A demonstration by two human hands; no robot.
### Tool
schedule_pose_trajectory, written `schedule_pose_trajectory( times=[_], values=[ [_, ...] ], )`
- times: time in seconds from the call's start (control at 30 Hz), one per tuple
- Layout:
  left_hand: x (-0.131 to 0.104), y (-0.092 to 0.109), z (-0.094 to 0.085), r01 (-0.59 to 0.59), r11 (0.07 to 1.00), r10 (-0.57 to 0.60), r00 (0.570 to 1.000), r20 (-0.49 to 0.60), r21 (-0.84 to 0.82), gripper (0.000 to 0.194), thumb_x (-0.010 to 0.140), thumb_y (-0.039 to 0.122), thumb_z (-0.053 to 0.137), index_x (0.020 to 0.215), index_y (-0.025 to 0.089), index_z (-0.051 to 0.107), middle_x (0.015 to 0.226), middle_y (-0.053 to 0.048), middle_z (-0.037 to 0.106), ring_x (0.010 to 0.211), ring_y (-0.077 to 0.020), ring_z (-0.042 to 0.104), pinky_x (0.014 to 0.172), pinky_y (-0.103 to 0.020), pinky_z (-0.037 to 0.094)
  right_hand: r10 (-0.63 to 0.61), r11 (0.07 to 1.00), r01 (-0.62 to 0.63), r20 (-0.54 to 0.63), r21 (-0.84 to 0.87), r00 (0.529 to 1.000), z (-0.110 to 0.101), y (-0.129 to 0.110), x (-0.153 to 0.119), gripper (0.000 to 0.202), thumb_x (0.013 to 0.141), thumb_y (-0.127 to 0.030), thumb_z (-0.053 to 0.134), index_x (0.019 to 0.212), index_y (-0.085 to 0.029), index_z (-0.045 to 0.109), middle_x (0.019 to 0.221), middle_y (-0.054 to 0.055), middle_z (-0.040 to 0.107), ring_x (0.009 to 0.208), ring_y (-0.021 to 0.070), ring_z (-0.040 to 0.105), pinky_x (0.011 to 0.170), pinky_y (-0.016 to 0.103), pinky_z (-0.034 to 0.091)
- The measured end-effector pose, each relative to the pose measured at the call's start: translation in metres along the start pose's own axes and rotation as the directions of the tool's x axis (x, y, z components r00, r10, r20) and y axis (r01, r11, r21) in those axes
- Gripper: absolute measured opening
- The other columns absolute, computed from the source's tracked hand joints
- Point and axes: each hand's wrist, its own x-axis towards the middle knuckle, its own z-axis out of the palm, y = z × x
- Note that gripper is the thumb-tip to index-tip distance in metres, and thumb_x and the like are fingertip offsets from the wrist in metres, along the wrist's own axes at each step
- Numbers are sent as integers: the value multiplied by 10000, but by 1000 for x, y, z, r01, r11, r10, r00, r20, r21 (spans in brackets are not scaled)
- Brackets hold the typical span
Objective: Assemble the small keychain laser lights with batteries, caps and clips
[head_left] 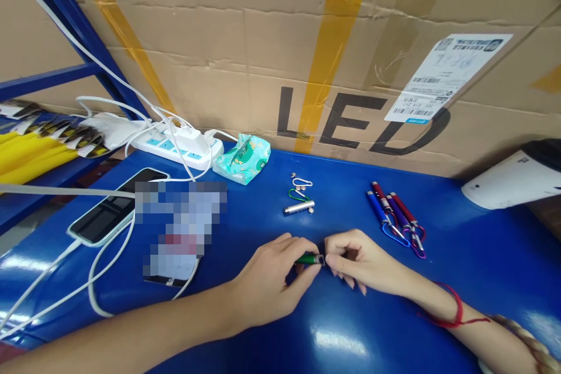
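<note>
My left hand (278, 277) is closed round a small green metal tube (307, 259), whose silver end points right. Close to that end, my right hand (362, 260) has its thumb and forefinger pinched together; whatever lies between them is too small to make out. Beyond my hands a silver tube (298, 207) lies on the blue table (258, 210), with a green carabiner clip (298, 194), a silver clip (302, 182) and several tiny round parts beside it. To the right, several red, blue and purple tubes (397, 213) with clips lie in a group.
A power strip (175, 146) with white cables, a green tissue pack (245, 158), a phone (118, 207) and a blurred-out device (184, 234) are on the left. At the right lies a white cup (512, 178). A large cardboard box (245, 58) stands behind the table.
</note>
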Motion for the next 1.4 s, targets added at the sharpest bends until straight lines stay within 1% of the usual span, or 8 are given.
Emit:
schedule_pose_trajectory(
  times=[0.1, 0.17, 0.33, 0.57, 0.8, 1.0, 1.27, 1.4],
  values=[
    [1, 0, 0, 34, 999, -34, 999, -15, 8, 95, 856, 186, 464, 877, 188, 557, 700, -4, 582, 677, -143, 541, 634, -246, 432, -52, 963, 78, -108, 257, 993, 0, -5, 2, 481, 759, -602, 539, 569, -174, 430, 459, -60, 428, 320, 46, 408, 288, 148, 334],
    [1, 0, 1, 34, 999, -34, 999, -28, 27, 80, 822, 171, 479, 841, 192, 554, 661, 9, 558, 640, -138, 534, 618, -244, 431, -32, 859, 135, -211, 493, 977, -2, -8, 4, 486, 797, -604, 482, 569, -188, 371, 477, -71, 369, 336, 47, 371, 304, 160, 323],
    [0, -1, 5, 11, 998, -7, 998, -62, 68, 80, 752, 151, 481, 773, 205, 535, 598, 32, 510, 557, -125, 505, 566, -240, 417, 25, 586, 131, -179, 799, 983, -11, -9, 9, 447, 812, -376, 561, 545, -185, 257, 494, -76, 255, 421, 48, 280, 418, 148, 335],
    [1, -3, 6, -18, 993, 23, 999, -37, 117, 106, 716, 127, 447, 745, 210, 506, 573, 47, 501, 512, -113, 489, 567, -244, 409, 1, 481, 89, -103, 872, 995, -15, -3, 13, 414, 923, -302, 399, 546, -184, 276, 511, -67, 225, 446, 71, 234, 459, 168, 330],
    [-1, -5, 9, -15, 988, 18, 1000, -17, 152, 112, 717, 133, 438, 760, 214, 502, 557, 52, 495, 524, -125, 485, 565, -253, 392, -50, 420, 55, -37, 906, 998, -17, -1, 11, 386, 896, -298, 489, 548, -161, 394, 520, -61, 286, 472, 63, 271, 494, 164, 348],
    [1, -7, 9, -13, 989, 14, 1000, -5, 144, 108, 737, 136, 434, 762, 213, 506, 555, 52, 487, 515, -124, 471, 556, -255, 386, -44, 409, 35, -19, 912, 999, -18, 0, 10, 390, 896, -303, 493, 542, -156, 423, 523, -56, 305, 475, 65, 279, 499, 173, 348],
    [-1, -7, 8, -33, 988, 33, 999, 8, 148, 115, 743, 124, 439, 777, 211, 505, 569, 47, 499, 532, -133, 476, 536, -259, 379, -35, 470, 27, -13, 882, 999, -18, -1, 10, 397, 897, -289, 469, 526, -162, 410, 510, -56, 311, 461, 67, 290, 488, 184, 340],
    [-1, -6, 8, -48, 990, 48, 999, 4, 133, 120, 755, 119, 435, 791, 211, 502, 578, 46, 501, 530, -131, 472, 536, -261, 384, -61, 468, 71, -47, 881, 997, -17, -1, 8, 325, 852, -216, 519, 555, -167, 396, 524, -61, 308, 471, 65, 288, 489, 182, 326]
  ],
)
